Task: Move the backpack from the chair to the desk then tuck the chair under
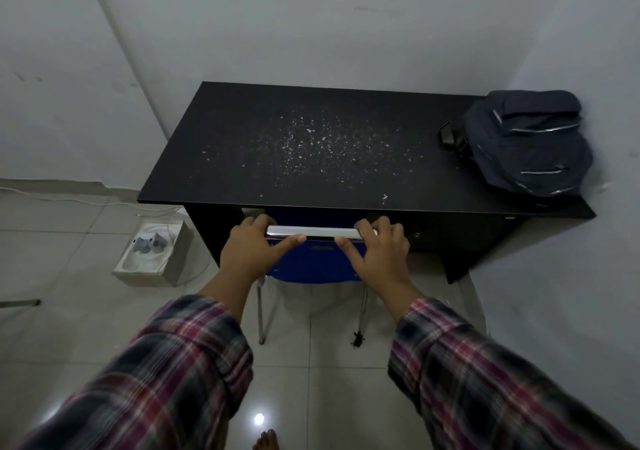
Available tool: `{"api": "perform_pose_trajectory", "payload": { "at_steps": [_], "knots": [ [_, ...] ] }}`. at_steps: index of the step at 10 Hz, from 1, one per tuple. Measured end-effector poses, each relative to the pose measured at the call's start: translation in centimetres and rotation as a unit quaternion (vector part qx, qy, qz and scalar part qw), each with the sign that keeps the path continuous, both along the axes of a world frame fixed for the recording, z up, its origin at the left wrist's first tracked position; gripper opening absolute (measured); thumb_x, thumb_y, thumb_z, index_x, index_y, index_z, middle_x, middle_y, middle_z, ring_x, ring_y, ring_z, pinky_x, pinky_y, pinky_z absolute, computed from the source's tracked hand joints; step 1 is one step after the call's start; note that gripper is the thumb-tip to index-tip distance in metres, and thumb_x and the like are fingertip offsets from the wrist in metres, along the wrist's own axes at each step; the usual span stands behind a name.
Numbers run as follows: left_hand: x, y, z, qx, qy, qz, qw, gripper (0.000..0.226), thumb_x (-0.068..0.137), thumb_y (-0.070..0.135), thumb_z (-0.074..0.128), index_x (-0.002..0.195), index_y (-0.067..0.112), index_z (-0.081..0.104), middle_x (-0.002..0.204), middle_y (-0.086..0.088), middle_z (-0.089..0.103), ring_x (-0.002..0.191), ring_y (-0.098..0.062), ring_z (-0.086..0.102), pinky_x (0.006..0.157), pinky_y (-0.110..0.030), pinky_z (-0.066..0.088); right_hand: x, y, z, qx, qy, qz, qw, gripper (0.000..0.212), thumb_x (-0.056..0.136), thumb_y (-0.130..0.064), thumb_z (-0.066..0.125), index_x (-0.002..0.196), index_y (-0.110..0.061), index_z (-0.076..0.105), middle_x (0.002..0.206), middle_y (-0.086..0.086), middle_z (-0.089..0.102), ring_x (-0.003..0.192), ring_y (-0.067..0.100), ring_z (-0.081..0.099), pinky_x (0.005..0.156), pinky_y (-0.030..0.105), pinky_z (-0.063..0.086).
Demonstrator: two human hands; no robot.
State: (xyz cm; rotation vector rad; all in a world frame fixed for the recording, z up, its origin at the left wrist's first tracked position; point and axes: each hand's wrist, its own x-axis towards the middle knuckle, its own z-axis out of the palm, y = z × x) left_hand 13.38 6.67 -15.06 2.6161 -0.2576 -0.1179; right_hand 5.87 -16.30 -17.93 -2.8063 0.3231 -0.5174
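A dark blue backpack [528, 141] lies on the right end of the black desk [242, 158], against the wall corner. The blue chair [315, 262] with a chrome top rail stands at the desk's front edge, its seat mostly hidden beneath the desktop. My left hand [251, 248] grips the left end of the chair's rail and my right hand [375, 247] grips the right end. Both thumbs lie across the blue backrest. The chair's rear metal legs show below my wrists.
A white box [154, 254] holding grey items sits on the tiled floor left of the desk, with a white cable running behind it. White walls close in behind and to the right. Pale specks are scattered over the desktop's middle. A small dark object [357, 339] lies on the floor by the chair's right leg.
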Motion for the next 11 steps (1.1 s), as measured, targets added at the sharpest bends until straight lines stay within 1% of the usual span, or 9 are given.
{"api": "perform_pose_trajectory", "payload": {
  "at_steps": [1, 2, 5, 6, 7, 8, 9, 10, 11],
  "knots": [
    [2.5, -0.2, -0.2, -0.051, 0.056, 0.002, 0.997, 0.077, 0.068, 0.081, 0.057, 0.122, 0.025, 0.052, 0.123, -0.004, 0.051, 0.121, -0.028, 0.045, 0.092, -0.041, 0.048, 2.5, -0.1, 0.1, 0.006, 0.006, 0.003, 1.000, 0.057, 0.084, -0.074, 0.032, 0.104, -0.026, 0.056, 0.103, 0.004, 0.050, 0.092, 0.024, 0.044, 0.078, 0.043, 0.046],
    [4.7, -0.7, -0.4, -0.075, 0.054, 0.003, 0.996, 0.074, 0.069, 0.079, 0.058, 0.120, 0.026, 0.051, 0.122, -0.004, 0.048, 0.122, -0.029, 0.042, 0.097, -0.040, 0.043, 4.6, -0.6, 0.2, 0.009, 0.011, 0.000, 1.000, 0.056, 0.084, -0.074, 0.033, 0.103, -0.026, 0.055, 0.103, 0.003, 0.049, 0.093, 0.024, 0.043, 0.082, 0.045, 0.046],
    [9.3, -2.5, 0.5, -0.081, 0.061, -0.007, 0.995, 0.071, 0.067, 0.082, 0.057, 0.107, 0.024, 0.051, 0.115, -0.007, 0.048, 0.112, -0.032, 0.048, 0.093, -0.047, 0.050, 9.1, -2.7, 1.5, 0.036, 0.007, 0.003, 0.999, 0.055, 0.084, -0.072, 0.034, 0.102, -0.025, 0.055, 0.103, 0.004, 0.045, 0.095, 0.025, 0.042, 0.084, 0.045, 0.043],
    [8.6, -2.7, 0.1, -0.078, 0.051, -0.008, 0.996, 0.068, 0.065, 0.084, 0.056, 0.101, 0.026, 0.050, 0.110, -0.005, 0.049, 0.108, -0.030, 0.051, 0.091, -0.047, 0.051, 8.5, -2.9, 1.3, 0.032, 0.007, 0.001, 0.999, 0.058, 0.083, -0.073, 0.033, 0.104, -0.024, 0.057, 0.104, 0.005, 0.046, 0.095, 0.025, 0.042, 0.084, 0.044, 0.044],
    [7.3, -2.4, -0.5, -0.073, 0.050, -0.007, 0.996, 0.070, 0.063, 0.087, 0.053, 0.101, 0.027, 0.051, 0.110, -0.004, 0.050, 0.107, -0.029, 0.053, 0.091, -0.046, 0.052, 7.4, -2.6, 0.9, 0.026, 0.025, 0.000, 0.999, 0.059, 0.084, -0.074, 0.031, 0.106, -0.025, 0.056, 0.106, 0.005, 0.046, 0.097, 0.024, 0.042, 0.084, 0.044, 0.044],
    [6.8, -2.3, 0.0, -0.049, 0.070, 0.000, 0.996, 0.077, 0.063, 0.089, 0.049, 0.109, 0.027, 0.049, 0.117, -0.006, 0.049, 0.113, -0.032, 0.050, 0.092, -0.049, 0.051, 7.0, -2.4, 1.6, 0.032, 0.091, -0.006, 0.995, 0.057, 0.084, -0.075, 0.028, 0.113, -0.030, 0.049, 0.115, 0.004, 0.044, 0.108, 0.026, 0.041, 0.090, 0.047, 0.044],
    [6.3, -2.7, 1.4, 0.020, 0.108, 0.009, 0.994, 0.086, 0.066, 0.090, 0.043, 0.126, 0.027, 0.044, 0.135, -0.012, 0.043, 0.125, -0.040, 0.042, 0.101, -0.055, 0.043, 6.9, -2.1, 2.8, 0.037, 0.186, -0.010, 0.982, 0.060, 0.087, -0.075, 0.024, 0.126, -0.032, 0.040, 0.134, 0.007, 0.039, 0.128, 0.032, 0.033, 0.101, 0.060, 0.037],
    [5.2, -3.4, 2.4, 0.069, 0.096, 0.021, 0.993, 0.087, 0.076, 0.083, 0.040, 0.138, 0.021, 0.041, 0.144, -0.017, 0.039, 0.131, -0.042, 0.038, 0.106, -0.056, 0.038, 6.5, -2.3, 4.2, 0.037, 0.248, -0.001, 0.968, 0.065, 0.090, -0.071, 0.020, 0.141, -0.032, 0.030, 0.150, 0.009, 0.031, 0.140, 0.034, 0.024, 0.110, 0.067, 0.023],
    [4.0, -4.0, 3.8, 0.096, 0.062, 0.017, 0.993, 0.080, 0.087, 0.074, 0.035, 0.141, 0.015, 0.042, 0.149, -0.019, 0.039, 0.136, -0.042, 0.037, 0.110, -0.058, 0.033, 5.8, -2.6, 6.2, 0.048, 0.256, 0.011, 0.965, 0.070, 0.091, -0.070, 0.019, 0.149, -0.030, 0.023, 0.157, 0.010, 0.027, 0.146, 0.034, 0.019, 0.115, 0.065, 0.015]
  ]
}}
